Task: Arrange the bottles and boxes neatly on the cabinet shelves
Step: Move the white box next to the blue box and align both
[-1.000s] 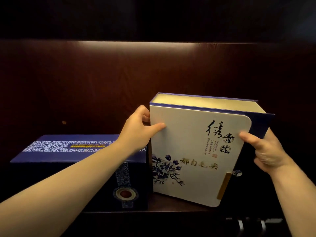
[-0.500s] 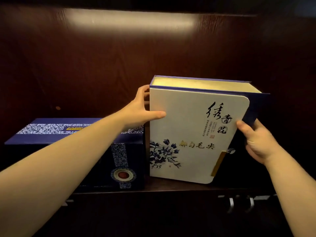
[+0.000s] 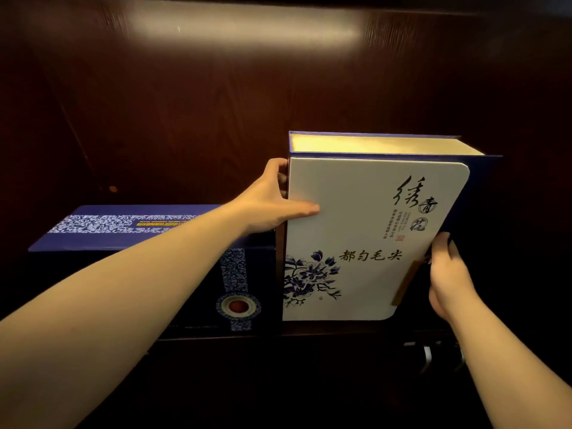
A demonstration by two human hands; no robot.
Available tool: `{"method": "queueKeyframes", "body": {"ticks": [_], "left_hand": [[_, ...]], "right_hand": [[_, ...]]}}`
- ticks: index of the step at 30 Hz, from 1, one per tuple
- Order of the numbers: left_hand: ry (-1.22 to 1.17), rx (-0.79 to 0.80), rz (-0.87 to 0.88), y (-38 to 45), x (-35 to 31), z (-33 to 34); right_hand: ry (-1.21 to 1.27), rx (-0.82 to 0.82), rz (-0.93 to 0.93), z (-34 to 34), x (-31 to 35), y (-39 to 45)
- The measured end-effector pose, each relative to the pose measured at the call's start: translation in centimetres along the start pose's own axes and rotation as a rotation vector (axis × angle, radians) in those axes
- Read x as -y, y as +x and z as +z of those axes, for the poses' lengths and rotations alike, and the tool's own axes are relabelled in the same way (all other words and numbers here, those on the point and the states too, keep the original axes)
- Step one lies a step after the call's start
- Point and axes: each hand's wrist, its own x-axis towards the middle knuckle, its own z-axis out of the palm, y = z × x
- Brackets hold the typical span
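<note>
Dark wood forms the cabinet (image 3: 216, 103), whose back panel fills most of the view. One shelf (image 3: 340, 328) is seen, and two boxes are counted on it. The navy box (image 3: 130, 267) lies flat at the left, banded with a white pattern and marked by one round emblem (image 3: 238, 306) on its front. The white box (image 3: 365, 239) is stood upright just to its right, close beside it, printed with blue flowers and black characters. It is gripped from both sides by two hands. The left hand (image 3: 266, 209) is closed on the box's left edge, thumb laid across the front. The right hand (image 3: 448, 280) is closed on the lower right edge. Two metal handles (image 3: 428, 357) are glimpsed below the shelf.
</note>
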Motion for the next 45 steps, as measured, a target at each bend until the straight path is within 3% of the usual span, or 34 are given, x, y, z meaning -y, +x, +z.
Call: {"method": "queueKeyframes", "body": {"ticks": [7,9,14,16,26,45], "left_hand": [[0.02,0.033,-0.047,-0.7,0.2,-0.5],[0.205,0.113,-0.036,-1.2,0.3,-1.9],[0.954,0.419,-0.133,-3.3,2.1,-8.3],[1.083,0.488,-0.196,-3.8,3.1,-9.9],[0.911,0.414,-0.166,-3.8,4.5,-10.2],[0.897,0.422,-0.151,-2.9,4.8,-9.5]], "right_hand": [[-0.039,0.024,0.013,-0.1,-0.7,-0.9],[-0.052,0.03,0.026,-0.2,-1.0,-1.3],[-0.057,-0.006,0.085,-0.3,-1.8,-1.6],[-0.044,-0.003,0.101,-0.2,-2.0,-1.7],[0.016,0.048,0.201,-0.3,-2.4,-1.6],[0.032,0.052,0.185,-0.1,-2.6,-1.4]]}}
